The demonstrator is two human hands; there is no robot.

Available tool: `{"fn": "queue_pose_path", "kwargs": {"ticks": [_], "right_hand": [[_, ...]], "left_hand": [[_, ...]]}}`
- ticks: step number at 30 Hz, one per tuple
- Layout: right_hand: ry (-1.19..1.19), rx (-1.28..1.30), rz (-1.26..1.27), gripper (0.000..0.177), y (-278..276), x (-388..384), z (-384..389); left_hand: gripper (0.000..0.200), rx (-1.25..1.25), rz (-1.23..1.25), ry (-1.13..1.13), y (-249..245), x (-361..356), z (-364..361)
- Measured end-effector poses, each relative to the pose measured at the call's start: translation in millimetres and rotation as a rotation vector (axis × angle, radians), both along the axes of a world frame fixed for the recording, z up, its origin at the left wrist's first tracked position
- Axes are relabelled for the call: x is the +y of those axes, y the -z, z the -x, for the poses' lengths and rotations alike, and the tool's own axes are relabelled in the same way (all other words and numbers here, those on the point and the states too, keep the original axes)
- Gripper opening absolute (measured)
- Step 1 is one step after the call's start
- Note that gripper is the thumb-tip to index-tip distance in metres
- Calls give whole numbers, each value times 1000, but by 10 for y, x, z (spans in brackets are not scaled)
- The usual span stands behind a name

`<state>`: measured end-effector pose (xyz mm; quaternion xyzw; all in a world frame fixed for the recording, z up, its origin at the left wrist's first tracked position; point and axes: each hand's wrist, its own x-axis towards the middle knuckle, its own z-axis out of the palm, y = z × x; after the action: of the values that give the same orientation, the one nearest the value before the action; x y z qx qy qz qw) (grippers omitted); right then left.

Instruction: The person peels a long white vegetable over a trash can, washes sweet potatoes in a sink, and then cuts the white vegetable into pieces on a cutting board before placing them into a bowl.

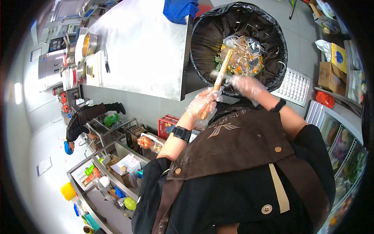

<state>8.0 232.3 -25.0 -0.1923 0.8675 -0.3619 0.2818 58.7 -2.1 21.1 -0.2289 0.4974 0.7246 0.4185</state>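
My left hand (pixel 202 103), in a clear plastic glove, is closed around the lower part of a long, thin, pale tan root vegetable (pixel 223 71). The root points up and slightly right, its far end over the trash bin (pixel 283 43). Beside it on the right is my right hand (pixel 247 86), also gloved and smeared by motion. Its fingers are curled, and a blurred pale thing (pixel 216 74) at their tips reaches to the root; I cannot tell what it is. Peelings and vegetable scraps (pixel 242 56) lie inside the black-lined bin.
A steel table (pixel 140 43) stands left of the bin, carrying a blue cloth (pixel 180 11), a knife (pixel 106 58) and a metal bowl (pixel 90 44). Further left, a person (pixel 83 121) bends near steel shelving. On the right are a cardboard box (pixel 331 76) and a glass-front fridge (pixel 343 152).
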Motion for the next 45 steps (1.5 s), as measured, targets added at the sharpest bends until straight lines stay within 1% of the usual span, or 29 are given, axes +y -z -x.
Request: {"fn": "queue_pose_path", "kwargs": {"ticks": [2,3,4,6,9,10,13,14,15,16,17,19,23,24,26,27,30,31,32,33,35,36,37,39,41,42,43,44,45], "right_hand": [[59,139,-76,22,675,205,295],[121,37,-172,22,883,297,446],[-18,36,-371,21,1180,365,605],[140,-73,-522,25,1327,476,699],[180,-46,-459,26,1327,646,644],[115,139,-319,25,1352,703,582],[225,-95,60,25,668,437,258],[369,-444,198,27,-87,277,128],[-27,284,266,20,365,226,-13],[-150,189,229,29,141,143,-66],[-151,-131,73,41,98,9,-106],[-24,-129,7,25,-79,15,-97],[141,93,15,20,700,287,361],[-75,194,-216,21,918,362,566],[143,35,-364,21,1205,476,784],[92,-16,-506,20,1238,618,754],[86,23,-497,21,1214,801,623],[89,158,-397,22,1286,788,556],[91,287,-294,22,1319,766,458],[206,-23,-38,25,755,597,340],[249,-76,299,36,536,325,21],[2,167,278,37,385,203,-85],[-132,227,155,38,232,53,-187],[-44,24,148,36,131,44,-203],[-44,190,212,23,447,115,14],[13,42,52,22,663,173,204],[139,-77,97,24,492,260,327],[179,25,-108,23,691,322,464],[-16,109,-177,24,763,443,593]], "left_hand": [[20,-41,-14,16,18,-28,-55],[20,-42,-10,24,58,-55,-103],[23,-14,-37,37,107,-87,-167],[32,-28,-20,34,-52,-17,-207],[34,-2,92,-35,-311,149,-173],[37,22,109,9,-316,150,-144],[40,178,109,178,-149,24,-18],[42,138,41,99,-26,15,-43],[42,141,36,103,-35,47,-23],[41,124,108,136,-63,90,13],[39,104,183,168,-88,122,35],[38,68,143,107,-140,139,13],[34,40,11,2,-136,93,-84],[34,40,12,7,-89,51,-79],[34,109,125,291,-47,-35,-53],[34,112,127,295,-60,-25,-60],[37,-73,52,-52,-198,62,-110],[37,-74,50,-60,-76,2,-112],[37,140,188,121,142,-107,-140],[37,192,227,185,170,-121,-142],[37,297,310,307,219,-144,-139],[37,95,131,100,79,-25,-98],[38,-107,-49,-105,-7,56,-73],[39,-86,-65,-99,-44,89,-69],[41,-67,-78,-98,-61,85,-91],[42,-36,-92,-60,-64,67,-108],[43,-9,-105,-22,-76,45,-143],[43,-11,-105,-20,-83,38,-159],[42,5,-65,8,-90,35,-169]]}}
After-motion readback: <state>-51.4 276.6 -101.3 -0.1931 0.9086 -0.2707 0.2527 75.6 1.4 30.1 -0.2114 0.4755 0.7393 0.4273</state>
